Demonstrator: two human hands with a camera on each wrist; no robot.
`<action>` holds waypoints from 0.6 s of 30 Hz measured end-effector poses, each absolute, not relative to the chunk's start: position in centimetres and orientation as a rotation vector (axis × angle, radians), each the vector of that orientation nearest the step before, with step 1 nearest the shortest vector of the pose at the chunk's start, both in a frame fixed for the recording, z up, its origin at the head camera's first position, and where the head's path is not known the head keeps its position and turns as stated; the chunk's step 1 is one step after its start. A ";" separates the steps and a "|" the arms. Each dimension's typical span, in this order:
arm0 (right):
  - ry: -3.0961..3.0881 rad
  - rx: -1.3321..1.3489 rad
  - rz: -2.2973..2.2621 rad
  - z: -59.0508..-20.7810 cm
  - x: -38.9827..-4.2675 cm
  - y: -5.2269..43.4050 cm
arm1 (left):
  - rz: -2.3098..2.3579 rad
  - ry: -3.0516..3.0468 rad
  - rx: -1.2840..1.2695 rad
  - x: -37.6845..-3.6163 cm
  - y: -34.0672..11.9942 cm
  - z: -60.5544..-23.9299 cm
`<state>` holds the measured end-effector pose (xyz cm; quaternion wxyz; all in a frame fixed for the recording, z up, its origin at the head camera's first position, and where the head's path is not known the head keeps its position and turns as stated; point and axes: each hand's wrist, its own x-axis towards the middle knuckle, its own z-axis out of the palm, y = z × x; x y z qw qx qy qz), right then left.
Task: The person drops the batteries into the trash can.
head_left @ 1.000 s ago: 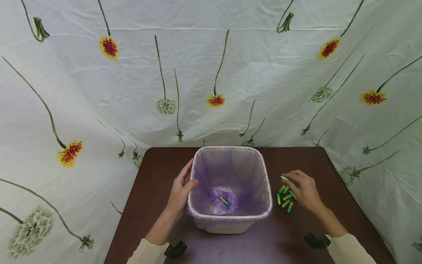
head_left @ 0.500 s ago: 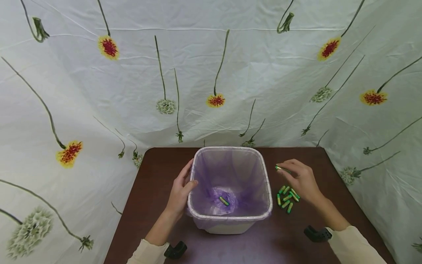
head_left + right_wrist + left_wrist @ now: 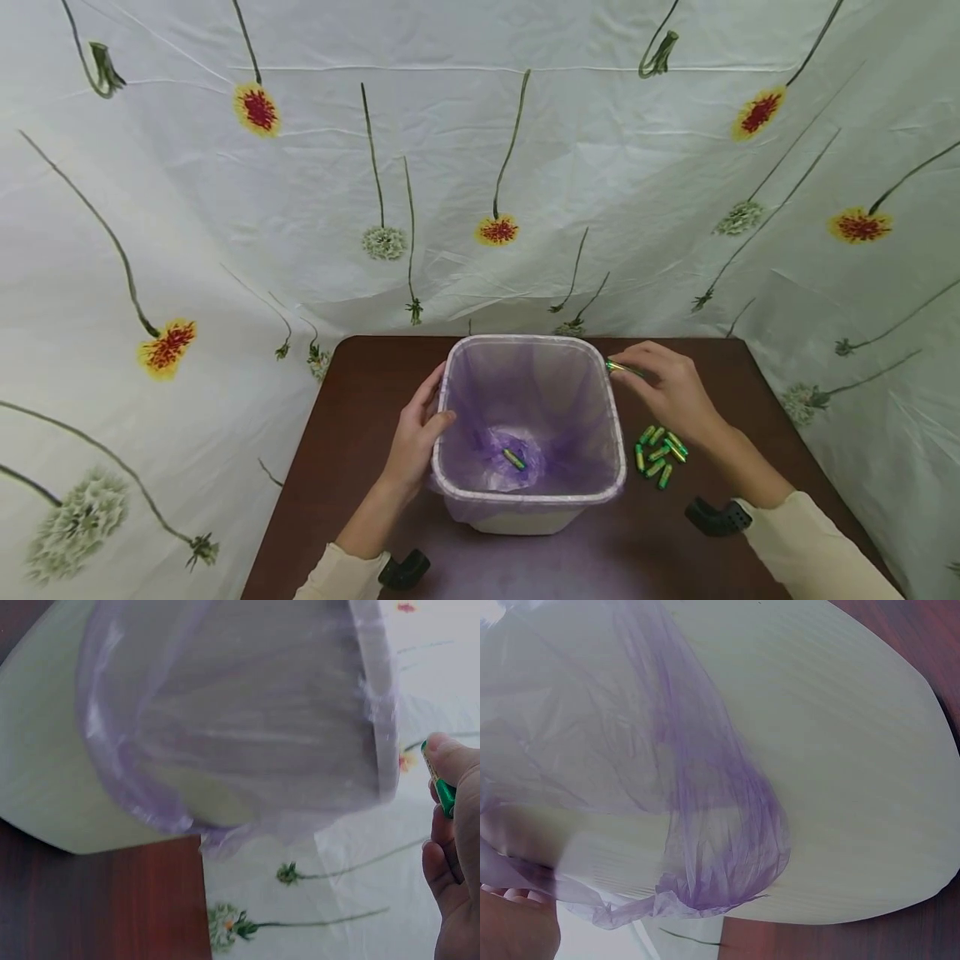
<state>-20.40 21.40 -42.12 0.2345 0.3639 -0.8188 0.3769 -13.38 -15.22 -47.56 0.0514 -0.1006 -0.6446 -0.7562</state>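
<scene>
A white trash bin lined with a thin purple bag stands on the table. My left hand grips its left rim, thumb over the edge and fingers along the outer wall. One green-and-gold battery lies at the bottom, on the bag. At the bin's right rim, my right hand pinches another battery between thumb and fingers, just outside the edge. Several more batteries lie in a loose group on the table to the right of the bin.
The dark reddish-brown table ends at a back edge behind the bin. A white cloth printed with flowers hangs round the back and sides. Black wrist straps sit near both sleeves.
My right hand has lifted a battery from the group and carried it up and left to the bin's right rim. The left hand keeps its grip. The head view shifts slightly.
</scene>
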 end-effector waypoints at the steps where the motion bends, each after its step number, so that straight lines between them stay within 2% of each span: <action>1: -2.239 1.017 1.036 -41.9 -20.5 21.1 | -2.300 -1.961 -0.306 -13.4 -15.2 -47.6; 18: -2.292 1.203 1.007 -39.0 -21.8 16.3 | -2.285 -1.978 -0.281 -13.3 -15.1 -47.6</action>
